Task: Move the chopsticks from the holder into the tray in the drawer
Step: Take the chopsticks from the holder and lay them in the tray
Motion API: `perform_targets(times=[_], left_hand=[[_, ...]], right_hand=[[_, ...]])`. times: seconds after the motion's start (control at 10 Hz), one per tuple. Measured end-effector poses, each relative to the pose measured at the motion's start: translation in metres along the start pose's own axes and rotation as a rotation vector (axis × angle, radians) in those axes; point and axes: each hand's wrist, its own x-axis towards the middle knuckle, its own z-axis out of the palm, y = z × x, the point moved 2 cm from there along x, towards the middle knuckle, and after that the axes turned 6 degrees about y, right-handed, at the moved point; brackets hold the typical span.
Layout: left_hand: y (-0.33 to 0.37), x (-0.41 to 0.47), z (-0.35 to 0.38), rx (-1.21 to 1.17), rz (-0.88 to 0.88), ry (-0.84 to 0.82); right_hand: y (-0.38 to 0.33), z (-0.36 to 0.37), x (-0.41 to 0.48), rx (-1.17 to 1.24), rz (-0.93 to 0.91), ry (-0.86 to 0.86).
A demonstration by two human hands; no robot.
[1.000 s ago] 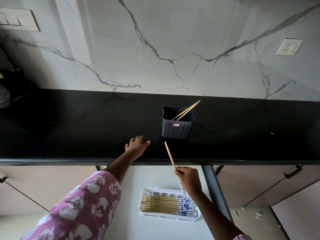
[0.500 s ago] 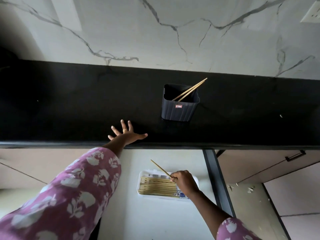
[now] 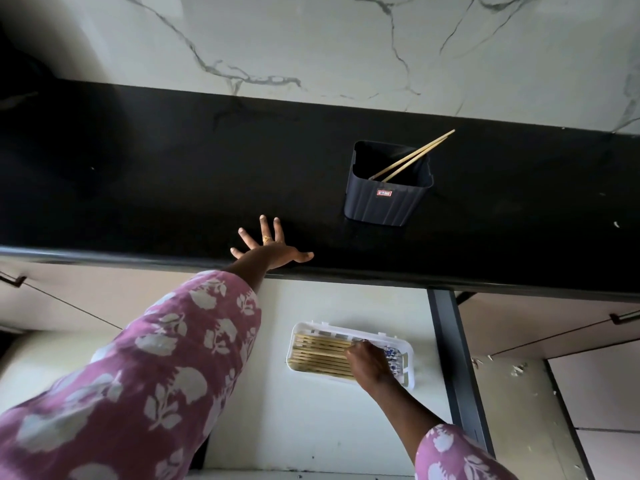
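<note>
A dark ribbed holder (image 3: 386, 202) stands on the black countertop (image 3: 173, 188), with two wooden chopsticks (image 3: 415, 156) leaning out of its right corner. Below, in the open drawer (image 3: 311, 420), a white tray (image 3: 407, 351) holds several chopsticks (image 3: 318, 355) lying side by side, blue-patterned ends to the right. My right hand (image 3: 369, 365) rests on the tray's right half, fingers curled over the chopsticks; whether it still grips one is hidden. My left hand (image 3: 270, 249) lies flat on the counter's front edge, fingers spread, left of the holder.
A marble-patterned wall (image 3: 311, 39) rises behind the counter. A dark drawer side rail (image 3: 457, 368) runs right of the tray. Closed cabinet fronts with dark handles (image 3: 623, 317) sit on both sides. White debris specks lie on the floor at the right.
My right hand carried one chopstick from beside the holder down into the drawer and now rests on the tray. My left hand spread flat on the counter edge. The view tilted downward.
</note>
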Motion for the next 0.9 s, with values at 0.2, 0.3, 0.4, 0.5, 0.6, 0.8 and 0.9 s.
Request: perform_targets(times=[0.2, 0.3, 0.4, 0.5, 0.6, 0.8, 0.9], left_hand=[[0.002, -0.001, -0.001, -0.019, -0.019, -0.011], [0.004, -0.002, -0.001, -0.022, -0.029, -0.011], [0.004, -0.002, -0.001, -0.023, -0.034, -0.010], [0.004, -0.002, -0.001, -0.024, -0.035, -0.011], [0.004, -0.002, -0.001, -0.034, -0.033, -0.009], [0.003, -0.003, 0.000, -0.040, -0.029, -0.004], [0.003, -0.004, 0.000, -0.047, -0.020, -0.001]], right_hand=[[-0.004, 0.007, 0.007, -0.149, 0.003, -0.063], [-0.007, 0.009, 0.009, -0.164, -0.013, -0.079], [-0.008, 0.007, 0.011, -0.176, -0.033, -0.096], [-0.008, 0.006, 0.012, -0.168, -0.049, -0.092], [-0.007, 0.003, 0.011, -0.180, -0.056, -0.079], [-0.004, -0.012, 0.015, -0.170, -0.087, 0.114], [0.006, -0.016, 0.021, -0.101, -0.135, 0.189]])
